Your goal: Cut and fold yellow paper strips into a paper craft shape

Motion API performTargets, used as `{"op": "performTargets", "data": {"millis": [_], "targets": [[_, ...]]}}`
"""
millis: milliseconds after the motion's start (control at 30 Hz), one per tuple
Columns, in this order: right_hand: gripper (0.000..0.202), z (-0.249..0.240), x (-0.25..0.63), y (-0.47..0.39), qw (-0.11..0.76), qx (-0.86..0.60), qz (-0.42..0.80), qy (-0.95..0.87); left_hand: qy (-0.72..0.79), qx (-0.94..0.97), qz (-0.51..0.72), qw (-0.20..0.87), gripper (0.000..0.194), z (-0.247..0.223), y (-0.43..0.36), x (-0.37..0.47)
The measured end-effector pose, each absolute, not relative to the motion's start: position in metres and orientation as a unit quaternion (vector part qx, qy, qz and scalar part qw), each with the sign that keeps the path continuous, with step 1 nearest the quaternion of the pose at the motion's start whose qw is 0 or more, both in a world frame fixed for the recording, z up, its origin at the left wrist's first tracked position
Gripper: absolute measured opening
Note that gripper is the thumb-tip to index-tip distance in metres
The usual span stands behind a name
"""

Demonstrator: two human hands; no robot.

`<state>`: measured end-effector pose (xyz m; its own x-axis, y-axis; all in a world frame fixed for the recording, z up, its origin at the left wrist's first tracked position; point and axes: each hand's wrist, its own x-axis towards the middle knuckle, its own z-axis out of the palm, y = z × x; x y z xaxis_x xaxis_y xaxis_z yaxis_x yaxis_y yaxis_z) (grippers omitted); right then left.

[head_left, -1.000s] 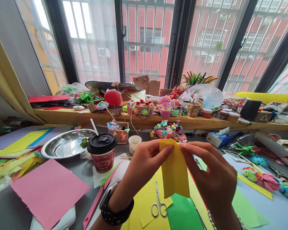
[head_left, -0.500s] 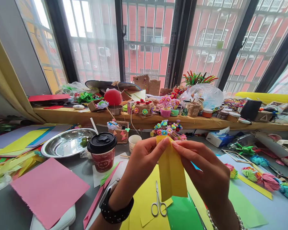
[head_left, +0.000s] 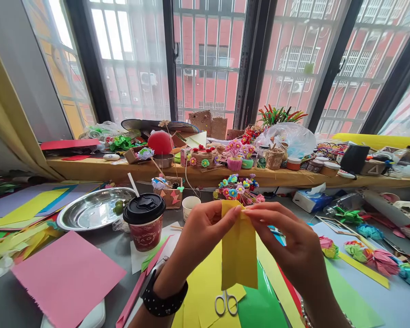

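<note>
A folded yellow paper strip (head_left: 239, 255) hangs upright in front of me, pinched at its top edge by both hands. My left hand (head_left: 200, 237), with a black watch on the wrist, grips the top left corner between thumb and fingers. My right hand (head_left: 294, 246) pinches the top right part, fingertips almost touching the left hand's. Below the strip, small scissors (head_left: 226, 301) lie on yellow and green paper sheets (head_left: 205, 282) on the table.
A lidded paper coffee cup (head_left: 145, 221) stands left of my hands, a metal bowl (head_left: 89, 212) beyond it and a pink sheet (head_left: 66, 275) nearer. A small white cup (head_left: 190, 206), paper flowers (head_left: 239, 189) and a cluttered wooden sill (head_left: 99, 167) lie ahead. Folded paper flowers (head_left: 369, 255) lie at right.
My two hands have drawn closer together at the top of the yellow paper, narrowing it into a slimmer folded strip. The paper now hangs straighter.
</note>
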<state>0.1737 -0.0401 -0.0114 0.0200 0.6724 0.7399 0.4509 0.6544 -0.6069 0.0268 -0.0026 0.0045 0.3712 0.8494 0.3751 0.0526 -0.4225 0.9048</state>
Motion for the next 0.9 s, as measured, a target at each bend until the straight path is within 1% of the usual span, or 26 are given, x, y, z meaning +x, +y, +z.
{"op": "performTargets", "data": {"millis": [100, 167, 367, 533, 700, 900], "targets": [[0.014, -0.009, 0.176, -0.04, 0.597, -0.441, 0.214, -0.635, 0.327, 0.722, 0.44, 0.421, 0.026, 0.003, -0.001, 0.026], [0.018, -0.01, 0.178, -0.038, 0.597, -0.461, 0.252, -0.606, 0.333, 0.729, 0.427, 0.42, 0.028, 0.002, 0.0, 0.026], [0.027, -0.012, 0.183, -0.034, 0.585, -0.488, 0.27, -0.59, 0.328, 0.766, 0.378, 0.402, 0.033, 0.001, 0.001, 0.025], [0.026, -0.011, 0.183, -0.035, 0.588, -0.468, 0.303, -0.586, 0.325, 0.775, 0.345, 0.417, 0.037, 0.002, -0.001, 0.025], [0.028, -0.011, 0.185, -0.036, 0.569, -0.489, 0.313, -0.582, 0.358, 0.762, 0.368, 0.394, 0.036, 0.003, -0.002, 0.026], [0.032, -0.011, 0.184, -0.035, 0.539, -0.487, 0.325, -0.606, 0.369, 0.754, 0.372, 0.397, 0.034, 0.002, 0.0, 0.028]]}}
